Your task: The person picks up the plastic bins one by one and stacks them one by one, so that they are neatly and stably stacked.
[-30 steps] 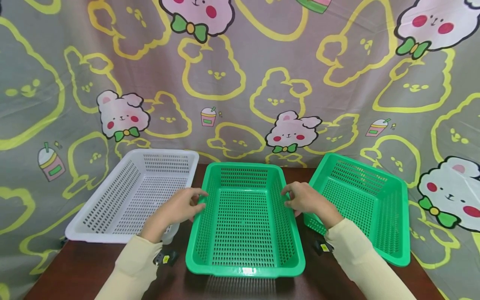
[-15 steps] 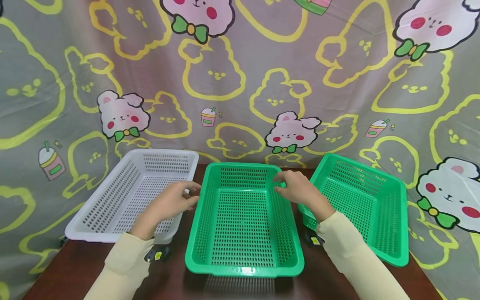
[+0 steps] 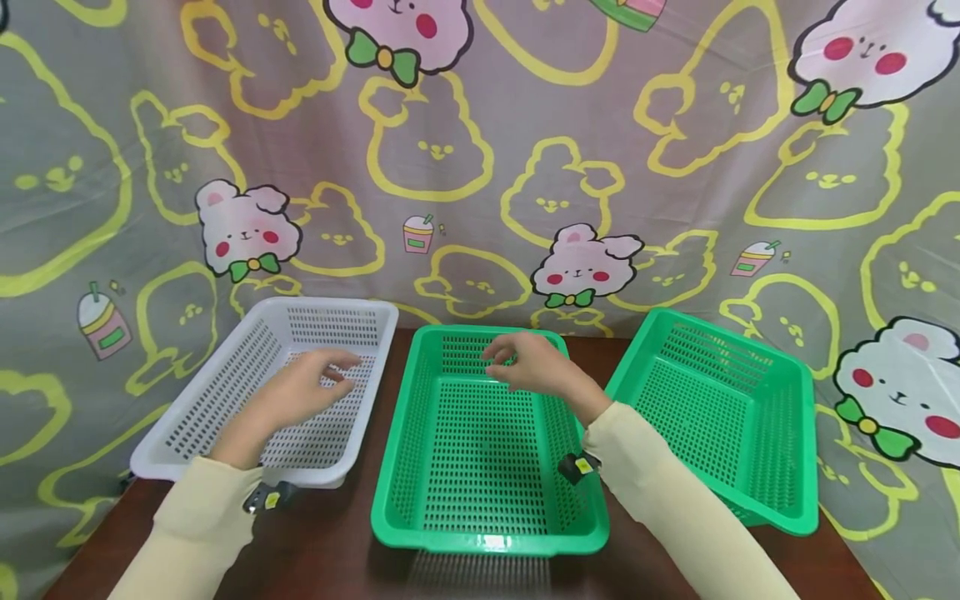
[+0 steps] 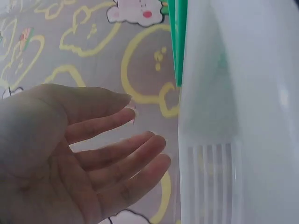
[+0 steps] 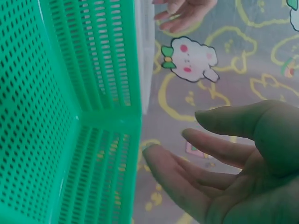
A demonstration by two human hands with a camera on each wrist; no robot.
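Note:
My left hand (image 3: 300,390) hangs over the white plastic basket (image 3: 180,404) at the left, its fingers relaxed and holding nothing. In the left wrist view the fingers (image 4: 126,165) are loosely bent, beside the basket's pale wall. My right hand (image 3: 528,362) hovers above the far part of the middle green basket (image 3: 491,543), fingers relaxed, with nothing between them. Seen from the right wrist, the green basket's slotted walls stand next to the fingertips (image 5: 152,151). The white basket and the middle green basket hold nothing that shows.
A second green basket (image 3: 806,442) stands turned at an angle on the right, with the right forearm passing by its near left side. All three baskets rest on a dark brown table (image 3: 330,550). Behind hangs a grey cartoon-print curtain (image 3: 480,275).
Both hands have shifted left: the left from the middle basket's left rim to over the white basket, the right from that basket's right rim to above its inside. The baskets look unmoved.

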